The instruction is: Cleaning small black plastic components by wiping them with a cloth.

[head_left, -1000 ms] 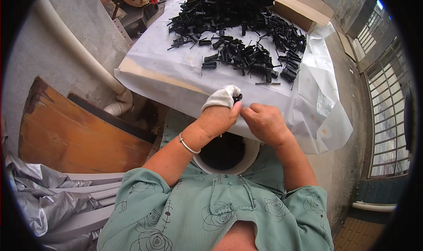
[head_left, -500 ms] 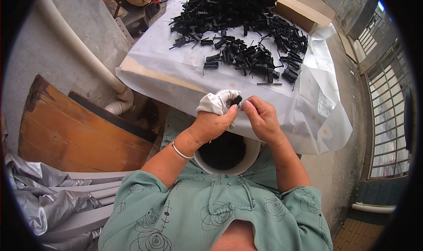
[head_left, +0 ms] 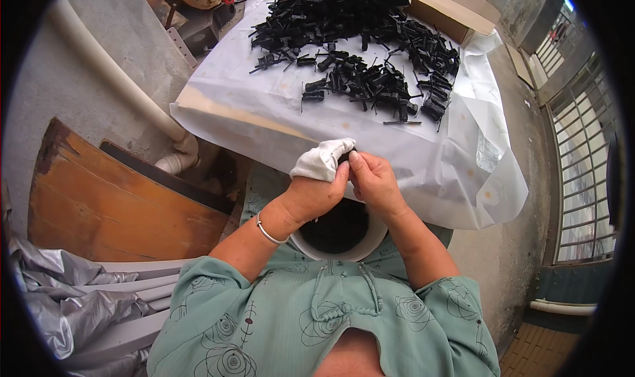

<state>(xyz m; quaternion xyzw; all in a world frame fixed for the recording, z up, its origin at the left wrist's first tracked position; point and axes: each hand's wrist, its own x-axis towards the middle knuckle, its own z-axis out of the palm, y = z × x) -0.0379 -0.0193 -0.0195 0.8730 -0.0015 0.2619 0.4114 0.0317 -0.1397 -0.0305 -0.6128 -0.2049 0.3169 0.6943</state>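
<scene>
My left hand [head_left: 316, 178], its fingers partly covered by a white cloth glove, is closed round a small black plastic part [head_left: 344, 157]. Thumb and forefinger of my right hand [head_left: 374, 177] pinch at that same part, and the two hands touch. Most of the part is hidden by fingers and glove. Below the hands, between my knees, stands a white bucket [head_left: 378, 236] with a dark mass inside. Beyond them, many black plastic parts with thin rods [head_left: 374, 79] lie heaped on the table.
Translucent plastic sheeting [head_left: 258, 122] covers the table and hangs over its near edge. A cardboard box [head_left: 450, 10] sits at the back. To the left are a wooden board [head_left: 119, 205], a pale pipe [head_left: 112, 73] and silver sheeting [head_left: 66, 297]; a barred window [head_left: 585, 178] is on the right.
My right hand has moved left and closed in on the black part, so both hands now meet. The left hand has shifted slightly left.
</scene>
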